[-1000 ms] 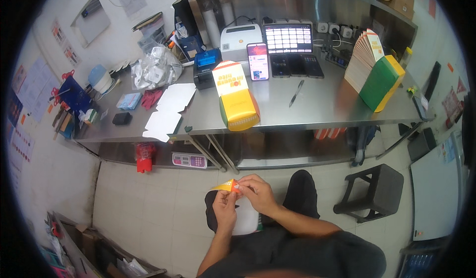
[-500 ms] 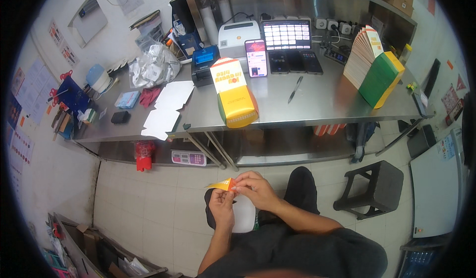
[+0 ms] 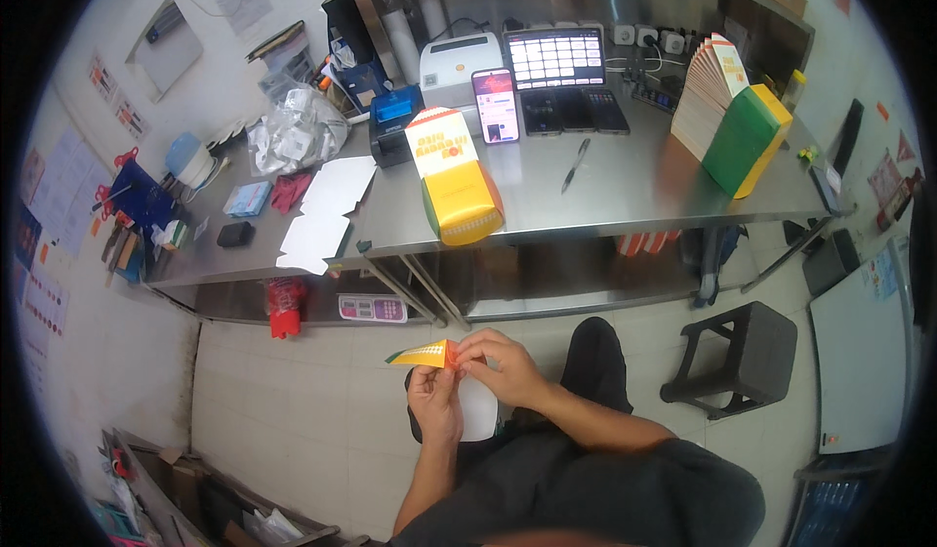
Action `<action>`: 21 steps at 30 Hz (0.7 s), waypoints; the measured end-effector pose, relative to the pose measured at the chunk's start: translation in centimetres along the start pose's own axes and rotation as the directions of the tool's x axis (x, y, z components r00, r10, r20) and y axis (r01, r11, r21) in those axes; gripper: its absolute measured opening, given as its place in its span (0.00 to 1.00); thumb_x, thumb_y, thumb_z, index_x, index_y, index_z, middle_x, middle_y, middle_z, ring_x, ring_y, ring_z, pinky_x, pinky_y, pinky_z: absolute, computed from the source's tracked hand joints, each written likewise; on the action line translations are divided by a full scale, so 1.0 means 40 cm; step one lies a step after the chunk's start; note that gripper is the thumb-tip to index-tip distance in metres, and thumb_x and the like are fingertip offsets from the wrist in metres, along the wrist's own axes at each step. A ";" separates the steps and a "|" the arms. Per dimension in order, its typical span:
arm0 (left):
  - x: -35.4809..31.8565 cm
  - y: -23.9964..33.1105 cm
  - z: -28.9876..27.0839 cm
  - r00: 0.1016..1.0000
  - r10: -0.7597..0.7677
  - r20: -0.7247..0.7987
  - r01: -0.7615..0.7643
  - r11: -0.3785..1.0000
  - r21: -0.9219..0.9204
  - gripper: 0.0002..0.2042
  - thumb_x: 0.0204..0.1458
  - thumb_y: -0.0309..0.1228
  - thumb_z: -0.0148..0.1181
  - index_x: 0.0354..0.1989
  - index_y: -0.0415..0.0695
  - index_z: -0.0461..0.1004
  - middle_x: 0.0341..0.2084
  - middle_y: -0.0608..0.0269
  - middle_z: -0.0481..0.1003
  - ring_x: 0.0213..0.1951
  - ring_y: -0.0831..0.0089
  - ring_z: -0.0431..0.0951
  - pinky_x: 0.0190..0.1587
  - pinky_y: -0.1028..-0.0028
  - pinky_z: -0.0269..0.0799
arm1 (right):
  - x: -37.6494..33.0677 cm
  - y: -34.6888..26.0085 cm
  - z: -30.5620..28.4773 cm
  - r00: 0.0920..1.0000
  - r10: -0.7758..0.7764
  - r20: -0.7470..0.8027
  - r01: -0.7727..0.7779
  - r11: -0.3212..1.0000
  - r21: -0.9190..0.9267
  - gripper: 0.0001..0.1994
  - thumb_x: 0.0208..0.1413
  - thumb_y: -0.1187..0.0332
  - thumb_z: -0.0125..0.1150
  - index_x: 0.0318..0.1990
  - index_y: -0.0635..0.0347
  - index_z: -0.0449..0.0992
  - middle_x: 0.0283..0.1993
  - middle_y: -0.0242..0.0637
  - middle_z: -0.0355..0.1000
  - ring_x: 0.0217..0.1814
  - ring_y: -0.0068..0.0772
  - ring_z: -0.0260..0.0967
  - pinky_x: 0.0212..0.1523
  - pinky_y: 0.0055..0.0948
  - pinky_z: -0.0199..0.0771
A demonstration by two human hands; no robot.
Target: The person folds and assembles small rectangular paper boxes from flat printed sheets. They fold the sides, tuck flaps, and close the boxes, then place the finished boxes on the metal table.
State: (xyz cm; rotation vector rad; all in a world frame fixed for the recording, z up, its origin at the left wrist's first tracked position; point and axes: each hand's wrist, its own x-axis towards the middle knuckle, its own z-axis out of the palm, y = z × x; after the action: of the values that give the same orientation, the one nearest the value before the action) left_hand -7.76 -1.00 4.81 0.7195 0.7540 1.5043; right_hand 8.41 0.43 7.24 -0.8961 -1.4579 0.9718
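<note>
Clock times here are from the orange end of the carton (image 3: 422, 355), which is up in front of your lap with its green tip out at 9. Your left hand (image 3: 434, 398) at about 6:30 has its grip pinching the lower edge, and your right hand (image 3: 500, 366) at about 3:30 is pinching that orange end. Looks to me like you're mid-fold; I'd say the next move wants the left steady while the right presses the crease flat. White panel (image 3: 478, 410) at 5, can't tell if it's part of the same carton.

Around you: shelf unit (image 3: 176, 479) at 8, then on the metal desk (image 3: 542, 205) a clear bag (image 3: 298, 127) at 11 and white card (image 3: 327, 210) between 10 and 11. Scale (image 3: 373, 308) under it at 10. Yellow box (image 3: 464, 205) at 12, phone (image 3: 495, 108) just past, pen (image 3: 576, 166) at 1, flat stack (image 3: 688, 118) around 1:30. Dark stool (image 3: 752, 357) on the floor at 3, green box (image 3: 747, 142) near 2.
</note>
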 end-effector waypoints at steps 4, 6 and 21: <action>-0.007 -0.007 -0.009 0.999 0.015 0.049 -0.017 0.998 0.060 0.10 0.63 0.21 0.65 0.50 0.37 0.75 0.47 0.55 0.80 0.45 0.71 0.82 0.53 0.70 0.80 | 0.006 -0.009 -0.009 0.996 -0.079 0.029 0.081 0.992 -0.095 0.05 0.60 0.77 0.68 0.42 0.63 0.81 0.54 0.41 0.74 0.51 0.36 0.76 0.50 0.33 0.79; -0.007 -0.018 -0.012 0.997 0.048 0.060 -0.053 0.996 0.071 0.10 0.62 0.19 0.65 0.49 0.37 0.74 0.48 0.55 0.79 0.45 0.70 0.82 0.52 0.71 0.80 | 0.004 -0.012 -0.002 0.999 -0.027 0.016 0.029 0.997 -0.075 0.06 0.59 0.77 0.68 0.43 0.63 0.80 0.57 0.42 0.73 0.51 0.38 0.77 0.50 0.34 0.79; -0.073 0.003 -0.106 0.810 0.379 0.449 -0.550 0.224 0.804 0.11 0.41 0.10 0.58 0.31 0.39 0.76 0.36 0.52 0.81 0.45 0.53 0.83 0.51 0.60 0.78 | 0.004 0.073 -0.053 0.864 0.493 0.100 -0.487 0.768 0.417 0.21 0.76 0.55 0.51 0.60 0.63 0.75 0.48 0.35 0.78 0.52 0.25 0.76 0.48 0.32 0.81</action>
State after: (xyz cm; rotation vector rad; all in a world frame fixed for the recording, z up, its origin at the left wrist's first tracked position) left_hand -11.05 -4.12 2.38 2.0987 1.3602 1.4079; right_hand 10.53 1.86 4.71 -0.9638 -0.9341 1.6035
